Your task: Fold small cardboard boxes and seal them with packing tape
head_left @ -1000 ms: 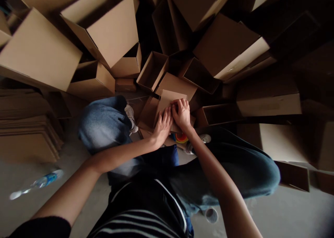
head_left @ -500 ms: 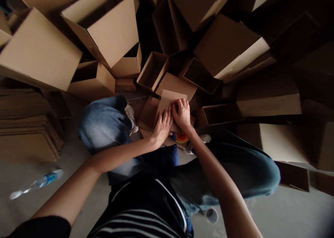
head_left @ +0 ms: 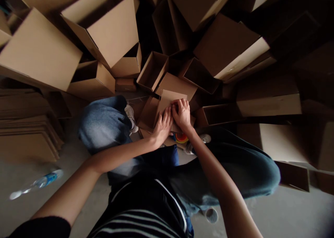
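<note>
A small brown cardboard box (head_left: 167, 99) lies on the floor between my feet. My left hand (head_left: 162, 126) rests flat on its near flap, fingers stretched out and together. My right hand (head_left: 182, 113) sits just to the right of it, fingers curled and pressed down on the box's top flap. What the curled fingers hold, if anything, is hidden. A colourful tape roll (head_left: 180, 138) lies just below my right wrist.
Piles of open cardboard boxes (head_left: 104, 25) fill the far side. Flat cardboard sheets (head_left: 26, 133) are stacked at the left. A plastic water bottle (head_left: 39, 183) lies on the concrete floor at lower left. A small roll (head_left: 211, 215) sits by my right leg.
</note>
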A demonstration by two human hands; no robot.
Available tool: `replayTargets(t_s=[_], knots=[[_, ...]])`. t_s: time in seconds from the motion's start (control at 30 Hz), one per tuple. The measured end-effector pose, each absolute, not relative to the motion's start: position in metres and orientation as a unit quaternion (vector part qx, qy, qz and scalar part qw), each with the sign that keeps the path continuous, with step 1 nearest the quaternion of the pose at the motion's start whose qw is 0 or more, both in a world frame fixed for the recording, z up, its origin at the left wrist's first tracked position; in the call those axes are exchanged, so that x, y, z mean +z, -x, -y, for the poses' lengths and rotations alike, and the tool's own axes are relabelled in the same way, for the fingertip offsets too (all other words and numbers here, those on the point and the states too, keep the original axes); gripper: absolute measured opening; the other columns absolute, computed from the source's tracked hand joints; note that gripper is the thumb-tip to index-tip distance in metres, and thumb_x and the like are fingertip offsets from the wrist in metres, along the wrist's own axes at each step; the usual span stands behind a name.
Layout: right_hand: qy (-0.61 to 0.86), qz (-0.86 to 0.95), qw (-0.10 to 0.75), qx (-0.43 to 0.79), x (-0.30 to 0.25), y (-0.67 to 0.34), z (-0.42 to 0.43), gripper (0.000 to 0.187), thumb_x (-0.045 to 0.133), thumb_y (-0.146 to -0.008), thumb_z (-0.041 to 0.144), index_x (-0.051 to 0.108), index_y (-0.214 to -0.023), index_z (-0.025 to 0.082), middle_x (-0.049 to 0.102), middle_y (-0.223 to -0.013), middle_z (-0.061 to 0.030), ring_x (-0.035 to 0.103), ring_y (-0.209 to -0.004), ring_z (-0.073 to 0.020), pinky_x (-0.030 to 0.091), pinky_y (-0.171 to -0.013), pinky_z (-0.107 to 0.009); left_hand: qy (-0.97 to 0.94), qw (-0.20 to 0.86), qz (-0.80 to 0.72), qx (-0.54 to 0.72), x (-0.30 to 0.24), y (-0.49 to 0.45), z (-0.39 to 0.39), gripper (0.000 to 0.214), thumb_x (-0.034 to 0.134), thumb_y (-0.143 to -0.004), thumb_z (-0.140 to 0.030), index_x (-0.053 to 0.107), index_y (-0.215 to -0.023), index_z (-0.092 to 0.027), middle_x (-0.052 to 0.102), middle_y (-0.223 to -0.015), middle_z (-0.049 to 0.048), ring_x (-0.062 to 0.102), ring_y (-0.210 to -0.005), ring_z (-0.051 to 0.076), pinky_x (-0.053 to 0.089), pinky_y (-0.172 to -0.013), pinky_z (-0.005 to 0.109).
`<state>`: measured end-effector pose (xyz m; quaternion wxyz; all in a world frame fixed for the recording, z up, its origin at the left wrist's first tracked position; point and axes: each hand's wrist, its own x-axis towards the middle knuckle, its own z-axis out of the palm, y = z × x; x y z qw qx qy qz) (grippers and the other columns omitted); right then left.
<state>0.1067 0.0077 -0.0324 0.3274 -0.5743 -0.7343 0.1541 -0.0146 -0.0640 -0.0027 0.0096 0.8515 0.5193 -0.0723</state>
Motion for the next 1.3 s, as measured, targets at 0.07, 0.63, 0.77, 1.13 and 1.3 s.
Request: replayTargets(t_s=[0.07,0.63,0.77,1.13,1.3], knots=[[0.576,0.734,0.328,0.15,-0.0324,-0.1065,-0.0076,0.012,0.045,-0.093,0.019,0.056,-0.094,0.023,0.062,-0.099,-0.0101,0.055,-0.094,-0.0269,0.048,-0.091,-0.051,-0.854,0.01,-0.515,-0.075,-0.0019,0.0148,0.0641,0.078,0.063,-0.092,-0.033,0.031,-0.155,0.001,0.021,-0.164,0.0241,0.016,-0.154,0.034,0.021,-0.124,0.05],[0.579,0.735,0.319,0.149,-0.0313,-0.1065,-0.0071,0.012,0.046,-0.092,0.018,0.057,-0.094,0.021,0.062,-0.1,-0.0101,0.054,-0.096,-0.0262,0.047,-0.092,-0.049,-0.856,-0.01,-0.51,-0.081,-0.0017,0.0152,0.064,0.081,0.063,-0.092,-0.038,0.031,-0.155,0.001,0.021,-0.163,0.0245,0.018,-0.153,0.035,0.023,-0.124,0.049],[0.579,0.737,0.316,0.151,-0.0317,-0.1066,-0.007,0.013,0.045,-0.093,0.018,0.057,-0.095,0.021,0.062,-0.1,-0.01,0.054,-0.097,-0.0262,0.046,-0.093,-0.049,-0.856,-0.002,-0.512,-0.078,-0.0023,0.015,0.0633,0.082,0.061,-0.092,-0.041,0.03,-0.155,0.001,0.023,-0.163,0.0241,0.019,-0.153,0.035,0.024,-0.123,0.05],[0.574,0.739,0.324,0.141,-0.0326,-0.1057,-0.0074,0.013,0.045,-0.093,0.018,0.057,-0.093,0.021,0.063,-0.099,-0.0101,0.055,-0.094,-0.0264,0.048,-0.089,-0.048,-0.85,-0.026,-0.521,-0.074,-0.0023,0.0136,0.0636,0.057,0.037,-0.097,-0.013,0.036,-0.154,-0.003,0.032,-0.161,0.0196,0.028,-0.151,0.028,0.03,-0.122,0.047],[0.575,0.736,0.328,0.141,-0.0335,-0.1057,-0.0075,0.013,0.046,-0.093,0.017,0.058,-0.094,0.021,0.063,-0.099,-0.0099,0.054,-0.093,-0.0261,0.048,-0.09,-0.048,-0.851,-0.032,-0.515,-0.094,-0.0018,0.013,0.0632,0.062,0.047,-0.096,-0.018,0.034,-0.154,-0.001,0.029,-0.162,0.0213,0.026,-0.152,0.031,0.029,-0.123,0.049]])
